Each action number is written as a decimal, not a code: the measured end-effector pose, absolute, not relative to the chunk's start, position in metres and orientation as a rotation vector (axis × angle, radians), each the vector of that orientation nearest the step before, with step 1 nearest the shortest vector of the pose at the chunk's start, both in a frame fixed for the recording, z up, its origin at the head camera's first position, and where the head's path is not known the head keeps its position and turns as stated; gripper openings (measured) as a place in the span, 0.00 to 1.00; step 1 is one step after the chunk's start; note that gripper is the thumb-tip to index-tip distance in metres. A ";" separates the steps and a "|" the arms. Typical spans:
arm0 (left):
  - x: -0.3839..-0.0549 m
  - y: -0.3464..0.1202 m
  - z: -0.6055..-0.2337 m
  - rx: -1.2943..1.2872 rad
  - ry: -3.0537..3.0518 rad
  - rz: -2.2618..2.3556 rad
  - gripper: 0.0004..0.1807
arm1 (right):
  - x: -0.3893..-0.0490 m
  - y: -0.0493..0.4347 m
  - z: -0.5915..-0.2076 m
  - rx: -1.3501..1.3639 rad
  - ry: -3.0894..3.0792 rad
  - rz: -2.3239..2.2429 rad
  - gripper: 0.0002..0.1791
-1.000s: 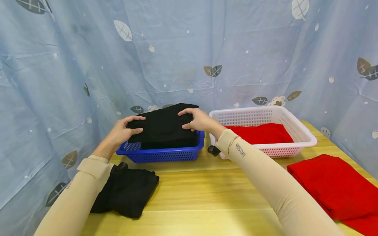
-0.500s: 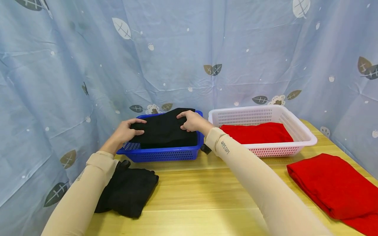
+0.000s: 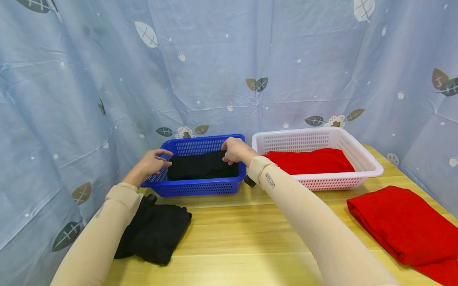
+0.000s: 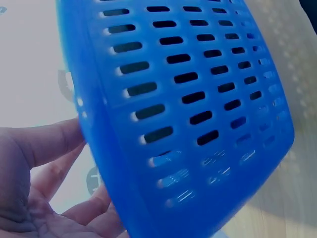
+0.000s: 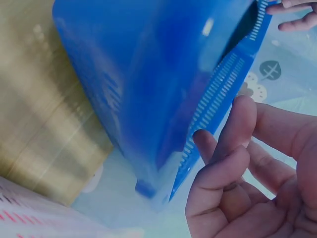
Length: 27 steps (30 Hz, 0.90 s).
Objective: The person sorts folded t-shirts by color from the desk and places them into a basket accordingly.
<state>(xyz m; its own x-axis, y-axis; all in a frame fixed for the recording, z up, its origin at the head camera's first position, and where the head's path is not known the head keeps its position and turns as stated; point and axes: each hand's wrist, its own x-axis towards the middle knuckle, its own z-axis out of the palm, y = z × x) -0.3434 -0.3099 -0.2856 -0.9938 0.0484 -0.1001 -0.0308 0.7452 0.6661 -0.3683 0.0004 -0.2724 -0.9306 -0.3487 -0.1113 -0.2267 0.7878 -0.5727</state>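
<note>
Folded black cloth (image 3: 200, 165) lies inside the blue perforated plastic basket (image 3: 200, 187) in the head view. At the basket's left end is my left hand (image 3: 152, 162), fingers apart and holding nothing. In the left wrist view that hand (image 4: 54, 183) is beside the basket's outer wall (image 4: 193, 94); whether it touches the rim I cannot tell. Over the right end hovers my right hand (image 3: 237, 151), fingers loosely bent, with no cloth between them in the right wrist view, where the hand (image 5: 247, 173) appears beside the basket (image 5: 129, 74).
To the right stands a white-pink basket (image 3: 322, 183) with red cloth (image 3: 311, 161) in it. A folded red cloth (image 3: 404, 226) lies on the table's right side. Another black cloth (image 3: 157, 232) lies at the left, partly behind my left sleeve. A blue curtain (image 3: 214, 71) hangs behind.
The black cloth held by both hands has gone down into the blue basket and lies flat there. Both hands have let go of it.
</note>
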 end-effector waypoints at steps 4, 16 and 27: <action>-0.343 -0.312 -0.285 0.034 2.812 1.074 0.28 | -0.368 0.005 -0.271 -0.459 2.767 -0.859 0.26; -0.337 -0.305 -0.277 0.053 2.805 1.036 0.26 | -0.363 0.004 -0.266 -0.470 2.718 -0.870 0.26; -0.326 -0.307 -0.273 0.110 2.791 1.061 0.28 | -0.358 0.007 -0.266 -0.500 2.675 -0.930 0.28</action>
